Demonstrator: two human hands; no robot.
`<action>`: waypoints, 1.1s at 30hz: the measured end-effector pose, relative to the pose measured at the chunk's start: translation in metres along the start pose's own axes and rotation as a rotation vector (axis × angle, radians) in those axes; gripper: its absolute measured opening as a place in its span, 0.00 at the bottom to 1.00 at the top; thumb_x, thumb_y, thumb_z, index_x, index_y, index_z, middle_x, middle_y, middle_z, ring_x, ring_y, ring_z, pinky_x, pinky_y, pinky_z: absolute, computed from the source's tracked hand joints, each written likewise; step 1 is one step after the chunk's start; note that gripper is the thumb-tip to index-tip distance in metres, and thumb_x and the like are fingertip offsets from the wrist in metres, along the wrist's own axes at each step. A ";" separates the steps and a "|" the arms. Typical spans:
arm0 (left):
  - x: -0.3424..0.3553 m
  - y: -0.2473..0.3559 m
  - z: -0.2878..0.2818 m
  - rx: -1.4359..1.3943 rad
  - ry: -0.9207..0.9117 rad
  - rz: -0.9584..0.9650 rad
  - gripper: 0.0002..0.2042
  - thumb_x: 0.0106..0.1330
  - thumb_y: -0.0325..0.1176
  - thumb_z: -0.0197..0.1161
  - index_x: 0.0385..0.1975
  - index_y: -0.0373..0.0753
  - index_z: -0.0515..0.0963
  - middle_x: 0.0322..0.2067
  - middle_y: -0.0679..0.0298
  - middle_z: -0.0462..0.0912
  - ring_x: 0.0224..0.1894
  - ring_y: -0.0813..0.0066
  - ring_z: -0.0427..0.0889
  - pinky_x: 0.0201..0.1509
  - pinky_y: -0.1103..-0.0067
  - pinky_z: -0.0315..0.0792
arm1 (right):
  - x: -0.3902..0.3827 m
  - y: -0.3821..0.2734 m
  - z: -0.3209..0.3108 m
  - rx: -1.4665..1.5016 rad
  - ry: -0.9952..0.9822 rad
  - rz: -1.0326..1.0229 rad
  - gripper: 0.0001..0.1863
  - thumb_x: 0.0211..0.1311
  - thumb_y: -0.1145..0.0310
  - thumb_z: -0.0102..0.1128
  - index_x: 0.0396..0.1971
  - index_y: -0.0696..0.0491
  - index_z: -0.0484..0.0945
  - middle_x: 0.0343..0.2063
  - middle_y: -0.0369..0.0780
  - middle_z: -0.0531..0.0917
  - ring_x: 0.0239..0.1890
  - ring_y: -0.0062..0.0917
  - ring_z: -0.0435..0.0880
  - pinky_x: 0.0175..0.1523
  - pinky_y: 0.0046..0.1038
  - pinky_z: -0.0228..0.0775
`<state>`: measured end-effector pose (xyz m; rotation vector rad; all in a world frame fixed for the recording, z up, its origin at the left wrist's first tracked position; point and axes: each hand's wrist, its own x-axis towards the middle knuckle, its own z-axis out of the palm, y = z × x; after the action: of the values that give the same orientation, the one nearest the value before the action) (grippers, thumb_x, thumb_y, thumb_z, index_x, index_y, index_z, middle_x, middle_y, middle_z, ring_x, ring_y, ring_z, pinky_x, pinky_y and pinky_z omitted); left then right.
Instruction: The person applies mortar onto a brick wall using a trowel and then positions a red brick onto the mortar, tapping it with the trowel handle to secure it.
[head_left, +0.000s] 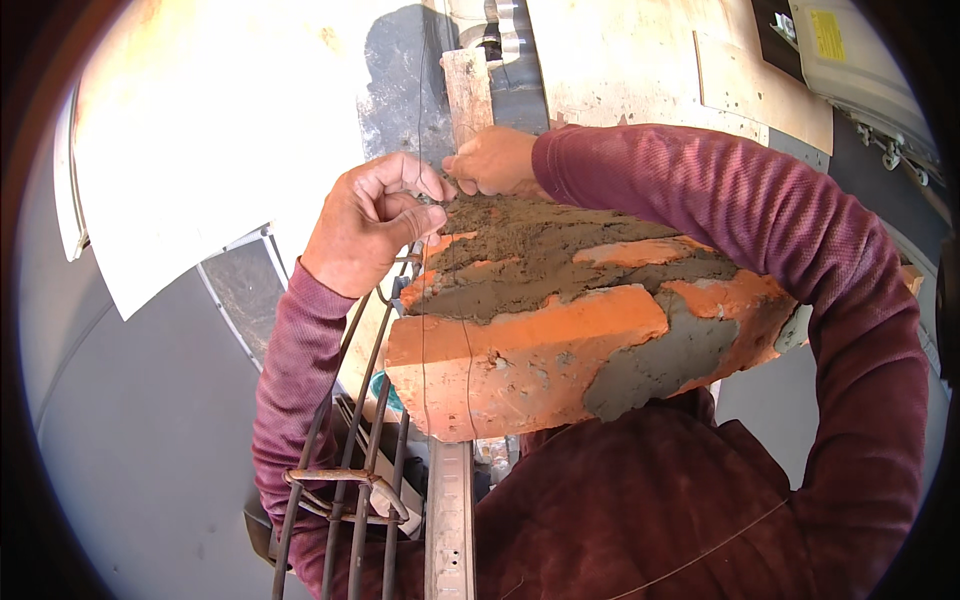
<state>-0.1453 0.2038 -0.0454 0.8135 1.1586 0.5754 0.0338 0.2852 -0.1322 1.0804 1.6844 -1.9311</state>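
Note:
In front of me is the top of an orange brick wall (540, 345), with rough grey-brown mortar (530, 240) spread along it. My left hand (365, 220) is at the wall's far left end, thumb and fingers pinched on what looks like a thin dark string (466, 345) that runs down over the brick face. My right hand (497, 162) reaches across the far end of the mortar. Its fingers are bent together close to the left fingertips; whatever they hold is too small to make out. A second thin line (423, 360) hangs beside the first.
Rusty steel bars (360, 500) tied with a bent loop rise at the lower left, beside a perforated metal profile (450, 520). A wooden batten (467, 90) stands beyond my hands. Pale boards (630, 60) lie at the back, and a translucent bin (865, 70) sits at the upper right.

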 end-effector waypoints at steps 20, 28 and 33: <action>0.003 -0.003 -0.020 0.143 -0.142 -0.099 0.02 0.63 0.22 0.61 0.31 0.34 0.81 0.27 0.65 0.84 0.28 0.83 0.78 0.34 0.84 0.73 | -0.060 -0.048 -0.005 0.085 -0.184 -0.146 0.12 0.55 0.61 0.60 0.24 0.56 0.81 0.21 0.33 0.77 0.23 0.16 0.72 0.29 0.21 0.63; -0.004 -0.004 -0.009 -0.120 -0.070 -0.206 0.01 0.66 0.24 0.60 0.34 0.35 0.76 0.28 0.68 0.80 0.32 0.82 0.80 0.36 0.83 0.75 | -0.057 -0.044 -0.005 0.162 -0.099 -0.099 0.10 0.56 0.66 0.58 0.33 0.57 0.80 0.23 0.35 0.78 0.27 0.15 0.74 0.27 0.20 0.62; -0.003 -0.017 -0.014 -0.151 -0.096 -0.132 0.02 0.66 0.26 0.61 0.34 0.36 0.75 0.27 0.70 0.78 0.32 0.82 0.80 0.36 0.85 0.75 | -0.055 -0.026 -0.015 0.501 0.102 0.035 0.16 0.71 0.63 0.45 0.48 0.59 0.72 0.36 0.40 0.79 0.35 0.19 0.76 0.39 0.19 0.70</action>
<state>-0.1594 0.1953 -0.0598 0.6239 1.0583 0.5029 0.0557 0.2934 -0.0744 1.3884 1.2390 -2.3784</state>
